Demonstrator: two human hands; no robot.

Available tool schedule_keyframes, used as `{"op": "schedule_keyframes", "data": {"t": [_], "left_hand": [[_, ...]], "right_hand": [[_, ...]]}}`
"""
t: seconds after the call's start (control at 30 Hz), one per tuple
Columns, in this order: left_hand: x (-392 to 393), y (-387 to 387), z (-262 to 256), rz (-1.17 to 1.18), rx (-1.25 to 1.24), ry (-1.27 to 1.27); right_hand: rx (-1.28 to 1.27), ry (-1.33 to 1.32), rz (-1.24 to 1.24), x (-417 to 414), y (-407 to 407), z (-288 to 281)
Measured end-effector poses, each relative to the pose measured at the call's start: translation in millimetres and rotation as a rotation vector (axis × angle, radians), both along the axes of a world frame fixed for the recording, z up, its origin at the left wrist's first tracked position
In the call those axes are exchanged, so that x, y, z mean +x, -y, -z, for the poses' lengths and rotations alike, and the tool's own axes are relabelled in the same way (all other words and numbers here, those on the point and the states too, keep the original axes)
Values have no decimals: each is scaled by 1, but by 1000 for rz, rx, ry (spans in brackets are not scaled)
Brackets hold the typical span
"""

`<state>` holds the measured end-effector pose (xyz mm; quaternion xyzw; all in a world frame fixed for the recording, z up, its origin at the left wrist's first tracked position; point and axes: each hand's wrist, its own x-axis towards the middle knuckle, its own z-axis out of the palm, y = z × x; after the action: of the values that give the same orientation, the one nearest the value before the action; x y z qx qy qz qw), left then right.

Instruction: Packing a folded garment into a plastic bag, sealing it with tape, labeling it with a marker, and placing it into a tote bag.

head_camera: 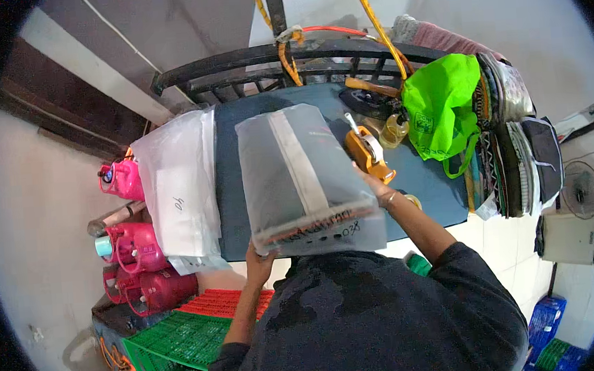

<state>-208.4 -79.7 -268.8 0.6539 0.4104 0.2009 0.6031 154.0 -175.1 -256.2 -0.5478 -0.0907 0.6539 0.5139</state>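
A folded dark garment in a clear plastic bag, with a pale stripe and handwriting near its lower edge, lies before me on a blue-covered table. My left hand grips the bag's lower left corner. At the bag's right side is my right hand, its fingers partly hidden behind the plastic; whether it grips cannot be told. Just beyond that hand stands an orange tape dispenser with a roll of clear tape. A stack of clear plastic bags with a white sheet lies at the table's left.
A green bag, a pump bottle and a wooden-handled iron are at the back right. Folded textiles are stacked far right. Pink gas cylinders stand left; a green plastic crate is below.
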Motion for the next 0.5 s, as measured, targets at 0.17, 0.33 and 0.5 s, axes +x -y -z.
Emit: {"op": "schedule_keyframes", "data": {"t": [0.17, 0.33, 0.5], "left_hand": [[-9, 7, 44, 213, 149, -95], [-27, -27, 36, 314, 311, -168], [-3, -50, -34, 11, 381, -164]], "right_hand": [[13, 156, -20, -6, 8, -8], [-116, 1156, 111, 66, 39, -21], [-288, 2102, 916, 157, 70, -34]]}}
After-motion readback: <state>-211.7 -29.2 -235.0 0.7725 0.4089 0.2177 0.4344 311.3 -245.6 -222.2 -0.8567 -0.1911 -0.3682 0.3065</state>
